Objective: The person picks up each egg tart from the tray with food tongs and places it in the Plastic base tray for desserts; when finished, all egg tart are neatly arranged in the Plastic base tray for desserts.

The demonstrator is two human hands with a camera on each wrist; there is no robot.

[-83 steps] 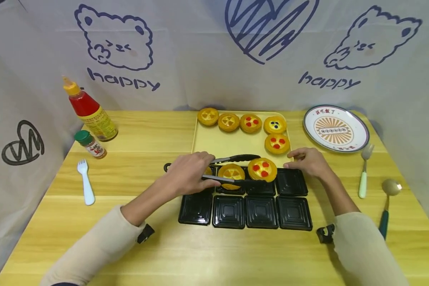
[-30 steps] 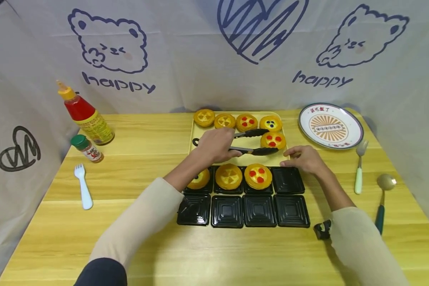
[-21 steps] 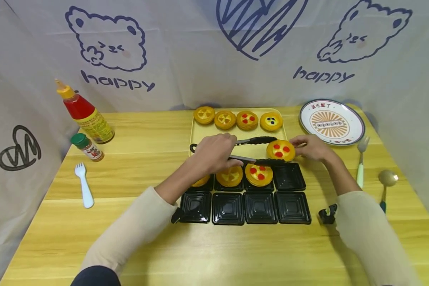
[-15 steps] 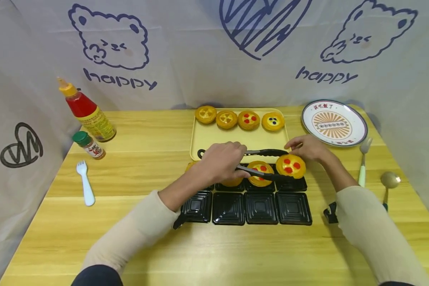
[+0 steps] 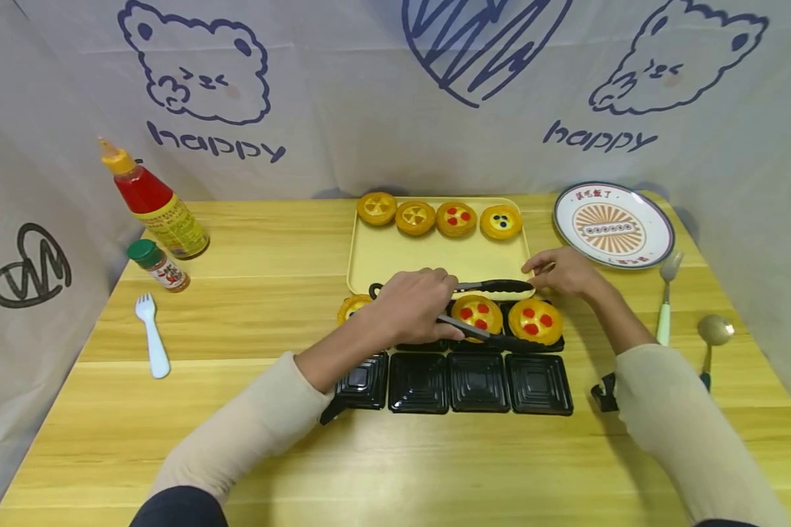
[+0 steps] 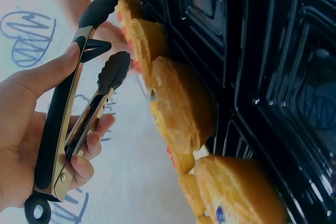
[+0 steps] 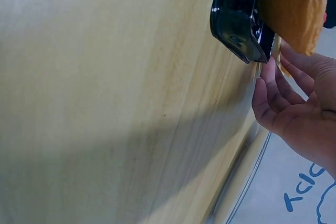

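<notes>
My left hand (image 5: 417, 304) grips a pair of black and silver tongs (image 6: 55, 124), its thumb on one arm and its fingers round the other. The spread tong tips lie on either side of a red-topped egg tart (image 5: 536, 322) in the back right black square tray (image 5: 539, 384). Left of it sits another red-topped tart (image 5: 477, 313); my hand and wrist partly cover the tarts further left. At the front right corner of the yellow baking tray (image 5: 435, 262), my right hand (image 5: 563, 272) pinches the tray's edge between thumb and fingers.
Several tarts (image 5: 414, 218) line the yellow tray's back edge. On the left stand a sauce bottle (image 5: 171, 223) and a green-capped spice jar (image 5: 160, 266), with a blue fork (image 5: 152, 337) in front. A plate (image 5: 614, 225), fork (image 5: 666, 300) and spoon (image 5: 715, 333) lie on the right.
With the tongs, my left hand has moved a red-topped tart from the yellow tray into the back right black tray, then spread the tongs. My right hand has stayed by the yellow tray's corner.
</notes>
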